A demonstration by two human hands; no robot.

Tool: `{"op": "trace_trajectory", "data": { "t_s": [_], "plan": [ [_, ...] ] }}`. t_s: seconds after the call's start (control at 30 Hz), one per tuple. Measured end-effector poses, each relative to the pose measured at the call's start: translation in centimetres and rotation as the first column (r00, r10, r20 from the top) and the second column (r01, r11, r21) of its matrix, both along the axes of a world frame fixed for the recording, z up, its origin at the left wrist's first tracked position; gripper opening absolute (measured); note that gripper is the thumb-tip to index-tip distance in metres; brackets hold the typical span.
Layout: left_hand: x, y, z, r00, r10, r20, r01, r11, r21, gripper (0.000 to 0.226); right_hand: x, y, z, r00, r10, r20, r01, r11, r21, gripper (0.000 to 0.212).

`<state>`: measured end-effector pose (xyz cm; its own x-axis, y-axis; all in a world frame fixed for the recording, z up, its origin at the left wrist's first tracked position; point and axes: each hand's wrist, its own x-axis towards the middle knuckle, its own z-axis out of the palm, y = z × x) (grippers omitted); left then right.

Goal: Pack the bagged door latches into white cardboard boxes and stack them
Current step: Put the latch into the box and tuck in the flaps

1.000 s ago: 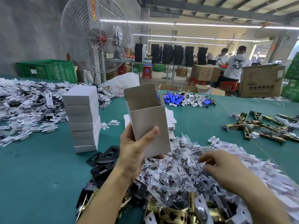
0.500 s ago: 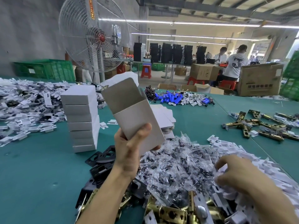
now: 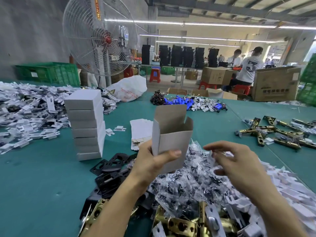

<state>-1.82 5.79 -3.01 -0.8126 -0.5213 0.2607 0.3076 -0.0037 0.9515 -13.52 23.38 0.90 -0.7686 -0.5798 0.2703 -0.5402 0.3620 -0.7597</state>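
White cardboard box (image 3: 172, 139), flaps up, sits gripped in left fingers (image 3: 171, 153); right fingers (image 3: 215, 147) curl, grasp unclear; shirt (image 3: 252, 65) reads 3.

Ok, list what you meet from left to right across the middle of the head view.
Heap of small white parts → stack of closed white cardboard boxes → flat white box blanks → open white cardboard box held by the left hand → brass latch bolts.

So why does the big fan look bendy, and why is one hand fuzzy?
Head view: the wide-angle lens bends things near the edges, so the fan leans; the right hand looks slightly smeared, likely motion blur, while the left hand and its white box look sharp; the ceiling lights glare white.
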Motion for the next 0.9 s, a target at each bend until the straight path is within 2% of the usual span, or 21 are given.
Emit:
{"op": "trace_trajectory", "data": {
  "t_s": [0.03, 0.1, 0.17, 0.2, 0.27, 0.37, 0.43, 0.5, 0.63, 0.7, 0.8, 0.9],
  "plan": [
    [0.0, 0.1, 0.0, 1.0, -0.006, -0.001, 0.006, 1.0, -0.011, 0.043, 0.0, -0.4, -0.5, 0.998, 0.031, -0.049, -0.028, 0.997, 0.068, 0.033],
    [-0.1, 0.2, 0.1, 1.0, -0.001, -0.016, 0.001, 1.0, -0.006, 0.044, 0.0, -1.3, -1.6, 0.985, 0.12, -0.125, -0.075, 0.944, 0.321, 0.032],
    [-0.1, 0.1, 0.1, 0.999, 0.017, -0.035, -0.017, 1.0, 0.016, 0.045, -0.1, -1.8, -2.5, 0.975, 0.19, -0.115, -0.102, 0.845, 0.525, 0.028],
    [0.0, 0.0, 0.1, 0.999, 0.025, -0.043, -0.023, 0.999, 0.042, 0.044, -0.2, -1.9, -2.9, 0.974, 0.205, -0.098, -0.114, 0.813, 0.57, 0.025],
    [0.0, -0.2, 0.2, 0.998, 0.038, -0.049, -0.033, 0.995, 0.093, 0.04, -0.2, -1.8, -3.1, 0.975, 0.217, -0.05, -0.143, 0.782, 0.607, 0.021],
    [0.0, -0.3, 0.2, 0.998, 0.061, -0.034, -0.057, 0.992, 0.109, 0.04, -0.2, -1.4, -3.3, 0.975, 0.22, 0.001, -0.173, 0.762, 0.624, 0.045],
    [-0.1, -0.3, 0.2, 0.997, 0.07, -0.025, -0.067, 0.992, 0.106, 0.038, -0.1, -1.5, -3.2, 0.977, 0.215, -0.014, -0.159, 0.765, 0.625, 0.048],
    [-0.1, -0.4, 0.2, 0.997, 0.071, -0.02, -0.068, 0.993, 0.1, 0.037, -0.2, -1.6, -3.3, 0.972, 0.219, -0.087, -0.119, 0.774, 0.622, 0.042],
    [-0.2, -0.6, -0.1, 0.998, 0.055, 0.013, -0.055, 0.996, 0.074, 0.04, -0.2, -1.5, -2.7, 0.972, 0.16, -0.174, -0.063, 0.884, 0.463, 0.017],
    [-0.2, -0.5, -0.2, 0.999, 0.036, 0.018, -0.036, 0.999, 0.026, 0.031, -0.3, -1.2, -2.0, 0.968, 0.078, -0.24, 0.007, 0.943, 0.333, 0.019],
    [-0.2, -0.4, -0.3, 0.999, 0.033, 0.008, -0.033, 0.998, -0.045, 0.033, 0.5, -0.5, -0.4, 0.947, -0.032, -0.32, 0.025, 0.999, -0.027, 0.013],
    [-0.2, -0.1, -0.2, 0.999, 0.042, -0.003, -0.042, 0.991, -0.129, 0.029, 2.0, 0.0, 1.5, 0.915, -0.103, -0.389, -0.06, 0.921, -0.385, 0.016]
  ]
}}
